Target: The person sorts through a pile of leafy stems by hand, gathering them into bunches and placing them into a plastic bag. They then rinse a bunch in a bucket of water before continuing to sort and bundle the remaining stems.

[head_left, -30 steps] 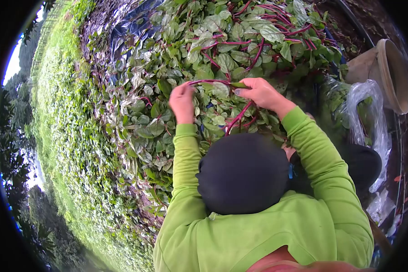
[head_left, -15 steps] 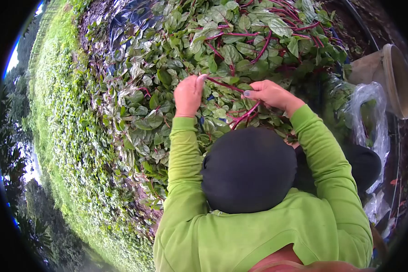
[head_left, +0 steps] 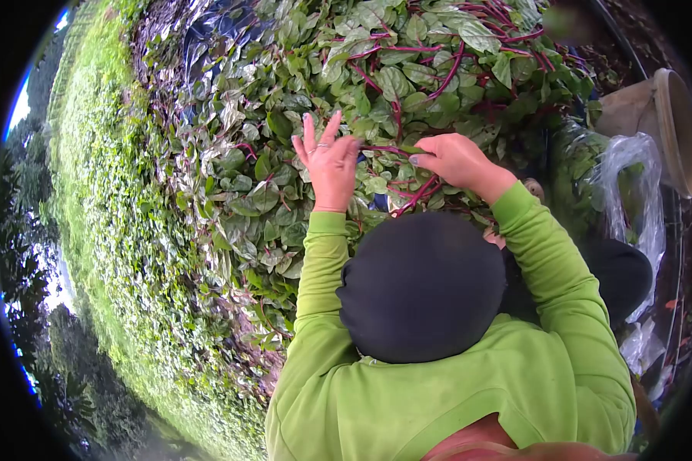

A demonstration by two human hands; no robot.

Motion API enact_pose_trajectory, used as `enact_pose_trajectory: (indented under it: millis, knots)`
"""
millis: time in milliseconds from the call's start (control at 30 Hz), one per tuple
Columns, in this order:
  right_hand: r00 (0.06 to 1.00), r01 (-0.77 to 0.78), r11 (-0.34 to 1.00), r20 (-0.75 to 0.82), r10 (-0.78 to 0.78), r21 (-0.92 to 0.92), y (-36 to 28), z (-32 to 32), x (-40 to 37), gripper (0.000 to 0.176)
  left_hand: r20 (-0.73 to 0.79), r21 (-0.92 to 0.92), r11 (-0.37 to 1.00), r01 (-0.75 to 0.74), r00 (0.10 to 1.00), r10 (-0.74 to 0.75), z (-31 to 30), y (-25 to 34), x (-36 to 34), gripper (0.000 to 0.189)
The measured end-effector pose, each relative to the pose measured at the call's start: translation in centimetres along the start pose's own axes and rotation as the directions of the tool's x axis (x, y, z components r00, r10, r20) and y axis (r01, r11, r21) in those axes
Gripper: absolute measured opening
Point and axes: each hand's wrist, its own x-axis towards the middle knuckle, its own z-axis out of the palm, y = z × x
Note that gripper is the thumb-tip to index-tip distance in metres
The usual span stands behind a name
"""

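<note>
A purple-red plant stem (head_left: 387, 149) stretches sideways between my two hands. My right hand (head_left: 463, 163) is closed on its right part, the thumb pressed against the fingers, with a small green leaf at the grip. At the left end, my left hand (head_left: 332, 170) pinches the stem between thumb and forefinger, while its other fingers spread upward; one wears a ring. Just below, more thick red stems (head_left: 419, 197) lie close to my dark-clothed knee (head_left: 423, 288). Around and beyond both hands spreads a large heap of red-stemmed leafy greens (head_left: 396, 81).
A tan bucket (head_left: 638, 115) lies tipped on its side at the right, with clear plastic bags (head_left: 642, 184) beneath it. Blue plastic sheeting (head_left: 227, 31) shows under the greens at upper left. Low green plants (head_left: 146, 253) cover the ground on the left.
My left hand has moved slightly right along the stem, and its outer fingers have spread from a closed pinch. The right hand has hardly moved.
</note>
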Motion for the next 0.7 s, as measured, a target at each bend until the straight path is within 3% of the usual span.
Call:
enact_pose_trajectory:
  millis: [33,67,100,133,167,200,233,267,300,367,500,533,567,633,667,700]
  knots:
    - [1.000,-0.007,1.000,-0.008,0.007,-0.021,0.0,0.0,-0.3,0.032,-0.019,-0.036,0.998,0.046,0.999,-0.047,0.7,-1.2,-0.2,0.015]
    - [0.999,0.000,1.000,-0.050,0.000,-0.015,0.3,0.0,-0.4,0.032,-0.081,-0.258,0.930,0.263,0.953,-0.292,1.4,-3.9,-0.6,0.022]
    - [0.996,0.006,1.000,-0.093,-0.007,-0.005,0.8,0.3,-0.5,0.032,-0.108,-0.465,0.776,0.426,0.843,-0.528,1.0,-4.4,-0.6,0.033]
    - [0.991,0.012,1.000,-0.136,-0.010,0.008,1.1,0.7,-0.6,0.032,-0.126,-0.676,0.561,0.478,0.675,-0.727,0.0,-4.1,-0.2,0.045]
    - [0.980,-0.007,1.000,-0.197,0.012,0.026,1.3,1.1,-0.6,0.032,-0.100,-0.842,0.322,0.432,0.462,-0.881,-0.9,-3.4,-0.2,0.060]
    - [0.966,-0.024,0.999,-0.258,0.035,0.045,1.3,1.4,-0.5,0.033,0.029,-0.616,0.457,0.642,0.598,-0.801,0.1,-5.1,-2.0,0.069]
    - [0.947,-0.037,0.997,-0.317,0.055,0.062,1.2,1.7,-0.3,0.033,0.157,-0.336,0.638,0.693,0.709,-0.688,-0.4,-5.0,-2.6,0.079]
    - [0.930,0.019,0.999,-0.368,-0.005,0.032,1.6,2.4,0.2,0.031,0.381,-0.643,0.279,0.713,0.614,-0.691,0.9,-3.9,-2.7,0.080]
    - [0.912,0.040,0.999,-0.409,-0.028,0.022,1.7,3.1,0.5,0.030,0.597,-0.754,-0.173,0.633,0.552,-0.582,0.7,-0.9,-1.8,0.080]
    - [0.876,0.072,0.997,-0.479,-0.060,0.007,1.5,4.9,0.9,0.029,0.709,-0.698,-0.257,0.668,0.595,-0.379,0.8,3.5,-1.0,0.065]
    - [0.923,0.068,0.998,-0.382,-0.056,0.017,0.9,6.2,0.2,0.029,0.615,-0.783,-0.152,0.603,0.719,-0.324,3.5,4.0,1.9,0.033]
    - [0.910,0.089,0.992,-0.412,-0.044,0.092,0.5,6.0,-0.6,0.035,0.519,-0.852,-0.104,0.513,0.801,-0.299,3.3,3.5,2.6,0.031]
    - [0.904,0.084,0.988,-0.427,-0.023,0.126,0.7,5.9,-1.8,0.037,0.479,-0.869,-0.048,0.493,0.810,-0.340,2.0,3.3,3.7,0.033]
    - [0.890,0.088,0.977,-0.456,0.010,0.193,0.4,5.8,-4.1,0.042,0.257,-0.867,0.307,0.392,0.881,-0.398,-2.2,4.1,5.3,0.045]
    - [0.979,0.025,0.987,-0.202,0.008,0.161,0.6,4.9,-5.7,0.045,0.168,-0.755,0.550,0.358,0.916,-0.365,-2.6,2.6,5.5,0.047]
    - [0.985,0.115,0.990,-0.141,-0.103,0.079,1.5,5.6,-7.5,0.040,0.111,-0.582,0.759,0.291,0.953,-0.281,-2.4,1.6,5.9,0.044]
